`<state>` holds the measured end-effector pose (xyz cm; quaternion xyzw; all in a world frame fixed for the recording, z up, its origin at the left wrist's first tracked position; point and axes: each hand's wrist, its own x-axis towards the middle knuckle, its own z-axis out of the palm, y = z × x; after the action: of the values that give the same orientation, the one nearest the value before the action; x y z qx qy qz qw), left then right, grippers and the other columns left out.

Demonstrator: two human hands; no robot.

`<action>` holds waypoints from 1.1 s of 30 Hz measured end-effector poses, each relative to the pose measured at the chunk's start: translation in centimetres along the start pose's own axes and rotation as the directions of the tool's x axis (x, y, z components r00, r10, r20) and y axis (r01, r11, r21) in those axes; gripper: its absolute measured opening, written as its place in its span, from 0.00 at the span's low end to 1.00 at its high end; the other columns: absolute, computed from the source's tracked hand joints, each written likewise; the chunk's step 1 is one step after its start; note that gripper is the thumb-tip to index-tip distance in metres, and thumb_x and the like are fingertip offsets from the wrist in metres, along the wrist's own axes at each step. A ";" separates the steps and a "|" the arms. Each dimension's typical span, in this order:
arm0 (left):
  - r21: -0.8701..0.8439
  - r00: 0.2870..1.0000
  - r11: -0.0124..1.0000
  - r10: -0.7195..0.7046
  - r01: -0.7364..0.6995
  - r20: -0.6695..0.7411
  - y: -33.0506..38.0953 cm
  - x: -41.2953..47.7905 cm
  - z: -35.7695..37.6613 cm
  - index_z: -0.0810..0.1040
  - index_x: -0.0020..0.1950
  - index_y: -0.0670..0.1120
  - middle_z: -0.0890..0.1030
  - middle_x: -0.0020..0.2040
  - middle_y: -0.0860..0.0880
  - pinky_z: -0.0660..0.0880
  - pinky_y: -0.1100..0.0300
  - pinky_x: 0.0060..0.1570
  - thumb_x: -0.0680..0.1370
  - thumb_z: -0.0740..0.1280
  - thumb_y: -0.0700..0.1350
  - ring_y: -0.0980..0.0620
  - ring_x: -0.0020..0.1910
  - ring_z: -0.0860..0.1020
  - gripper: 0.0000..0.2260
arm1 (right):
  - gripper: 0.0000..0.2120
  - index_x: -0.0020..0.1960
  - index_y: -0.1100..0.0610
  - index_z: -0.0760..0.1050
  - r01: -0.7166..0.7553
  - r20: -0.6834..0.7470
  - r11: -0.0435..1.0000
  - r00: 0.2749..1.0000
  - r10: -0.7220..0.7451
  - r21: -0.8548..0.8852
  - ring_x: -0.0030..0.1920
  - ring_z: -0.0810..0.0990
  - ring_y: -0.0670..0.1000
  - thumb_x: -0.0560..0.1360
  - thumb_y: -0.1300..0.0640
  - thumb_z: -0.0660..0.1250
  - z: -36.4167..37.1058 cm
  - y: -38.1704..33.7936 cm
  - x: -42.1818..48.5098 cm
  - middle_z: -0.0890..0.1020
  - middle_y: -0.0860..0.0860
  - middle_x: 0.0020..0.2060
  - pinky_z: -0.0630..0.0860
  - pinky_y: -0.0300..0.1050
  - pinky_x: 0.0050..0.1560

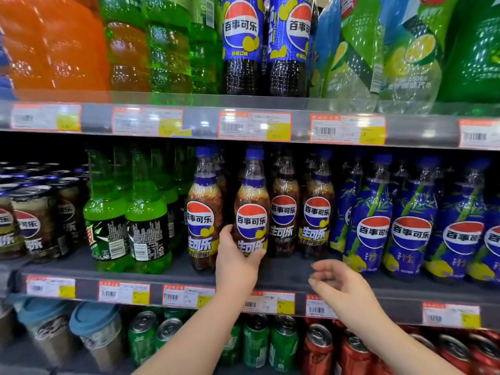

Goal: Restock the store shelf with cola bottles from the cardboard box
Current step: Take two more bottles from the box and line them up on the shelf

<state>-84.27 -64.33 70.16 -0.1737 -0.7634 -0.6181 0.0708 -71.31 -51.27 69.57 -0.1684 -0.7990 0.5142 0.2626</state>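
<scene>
Two hands at the shelf (173, 269): my left hand (236, 259) grasps a cola bottle (252, 212) standing at the middle shelf's front edge, while my right hand (341, 284) hovers nearby, fingers loose, holding nothing.

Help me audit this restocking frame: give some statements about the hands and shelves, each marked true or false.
1. The left hand grips an upright cola bottle on the middle shelf. True.
2. The right hand holds a second bottle. False: it holds nothing, its fingers loosely spread in front of the shelf.
3. Green bottles stand further left on the same shelf. True.
4. Only bottles stand below the middle shelf. False: green and red cans stand there.
5. The gripped bottle has a red cap. False: its cap is blue.
</scene>
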 end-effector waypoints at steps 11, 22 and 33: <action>-0.080 0.999 0.996 -0.024 0.026 0.026 -0.5 0.6 0.0 0.63 0.70 0.46 0.78 0.61 0.49 0.70 0.60 0.55 0.71 0.72 0.41 0.54 0.53 0.75 0.30 | 0.09 0.47 0.50 0.74 -0.022 -0.018 1.000 1.000 0.022 0.000 0.40 0.78 0.45 0.72 0.63 0.69 -0.5 0.5 -0.4 0.80 0.52 0.43 0.73 0.29 0.34; 0.049 0.999 0.997 0.053 -0.053 0.005 0.2 -3.5 -2.9 0.67 0.67 0.46 0.72 0.63 0.50 0.65 0.63 0.56 0.70 0.73 0.45 0.57 0.56 0.68 0.28 | 0.12 0.44 0.48 0.73 0.056 0.009 0.997 0.998 -0.057 0.055 0.41 0.78 0.48 0.72 0.65 0.68 0.0 -1.2 -1.4 0.79 0.51 0.42 0.73 0.37 0.40; 0.469 0.968 0.848 -0.186 0.246 -0.171 -8.8 -8.5 -21.1 0.74 0.59 0.46 0.74 0.53 0.49 0.71 0.57 0.55 0.71 0.71 0.51 0.49 0.55 0.75 0.19 | 0.11 0.46 0.48 0.73 0.158 0.412 0.986 0.897 -0.162 0.044 0.41 0.77 0.48 0.73 0.64 0.68 14.1 -4.4 -3.9 0.78 0.48 0.43 0.73 0.30 0.36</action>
<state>-81.75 -87.76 64.09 -0.0259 -0.9032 -0.4193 0.0879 -76.55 -65.54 67.93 0.0120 -0.8451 0.5186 0.1292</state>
